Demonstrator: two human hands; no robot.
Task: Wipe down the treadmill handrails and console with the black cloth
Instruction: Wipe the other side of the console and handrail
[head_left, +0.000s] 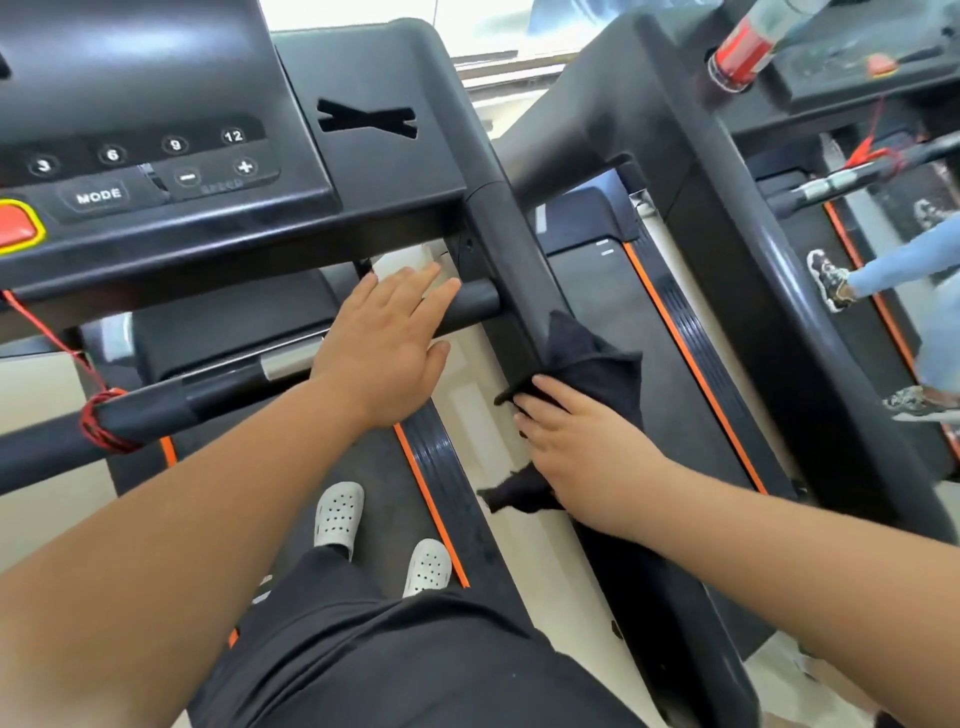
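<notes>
My right hand (576, 447) presses the black cloth (597, 358) around the treadmill's right handrail (506, 244), gripping it partway down the rail. Cloth corners stick out above and below the hand. My left hand (387, 345) lies flat with fingers spread on the short crossbar (475, 304) that joins the right handrail under the console. The console (156, 171) fills the upper left, with number keys, a MODE button, speed keys and a red stop button (18, 223).
A red safety cord (101, 421) is wound round the front grip bar at left. A second treadmill (727, 218) stands close on the right with a bottle (743, 49) on its console; another person's legs (904, 270) are on its belt. My feet stand on the belt below.
</notes>
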